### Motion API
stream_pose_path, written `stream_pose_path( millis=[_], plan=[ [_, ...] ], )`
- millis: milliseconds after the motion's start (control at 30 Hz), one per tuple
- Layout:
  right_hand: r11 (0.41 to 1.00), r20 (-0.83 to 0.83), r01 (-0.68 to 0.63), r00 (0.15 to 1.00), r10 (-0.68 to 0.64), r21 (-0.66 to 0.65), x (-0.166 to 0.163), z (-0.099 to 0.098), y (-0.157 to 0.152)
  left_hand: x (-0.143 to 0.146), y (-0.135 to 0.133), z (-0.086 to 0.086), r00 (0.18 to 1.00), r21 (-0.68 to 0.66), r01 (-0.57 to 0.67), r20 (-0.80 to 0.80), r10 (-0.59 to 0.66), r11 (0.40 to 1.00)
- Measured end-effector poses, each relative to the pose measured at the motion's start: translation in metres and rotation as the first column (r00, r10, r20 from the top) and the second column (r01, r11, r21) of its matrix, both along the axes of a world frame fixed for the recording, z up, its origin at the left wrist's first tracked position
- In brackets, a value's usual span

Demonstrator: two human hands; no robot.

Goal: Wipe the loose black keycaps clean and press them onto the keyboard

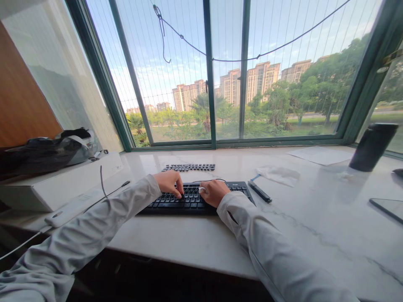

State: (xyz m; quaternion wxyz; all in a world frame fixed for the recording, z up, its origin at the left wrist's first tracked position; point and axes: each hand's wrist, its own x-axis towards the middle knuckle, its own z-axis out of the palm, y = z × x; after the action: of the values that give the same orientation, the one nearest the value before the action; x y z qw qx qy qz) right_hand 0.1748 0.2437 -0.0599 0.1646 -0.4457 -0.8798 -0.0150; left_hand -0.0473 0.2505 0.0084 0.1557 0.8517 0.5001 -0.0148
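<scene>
A black keyboard (pixel 176 203) lies on a white marble sill (pixel 195 239) in front of a large window. My left hand (pixel 169 183) rests on the keyboard's middle, fingers curled and pinching a key. My right hand (pixel 213 192) is closed beside it over the keys, gripping a small white object that I cannot name. Behind the keyboard, a row of loose black keycaps (pixel 189 167) lies on the sill.
A black pen-like tool (pixel 259 191) and a crumpled white wipe (pixel 277 174) lie right of the keyboard. A dark tumbler (pixel 373 147) stands at the far right, near a phone (pixel 387 208) and paper (pixel 317 155). A white box (pixel 59 184), black bag (pixel 40 153) and cables sit left.
</scene>
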Motion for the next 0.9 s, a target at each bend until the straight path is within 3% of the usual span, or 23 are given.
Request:
stream_pose_path(
  millis=[900],
  plan=[
    [1.000, 0.031, -0.006, 1.000, 0.005, 0.011, 0.0006, 0.0018, -0.0023, 0.0043, -0.0010, 0.0018, 0.995, 0.012, 0.018, -0.102, -0.017, 1.000]
  ],
)
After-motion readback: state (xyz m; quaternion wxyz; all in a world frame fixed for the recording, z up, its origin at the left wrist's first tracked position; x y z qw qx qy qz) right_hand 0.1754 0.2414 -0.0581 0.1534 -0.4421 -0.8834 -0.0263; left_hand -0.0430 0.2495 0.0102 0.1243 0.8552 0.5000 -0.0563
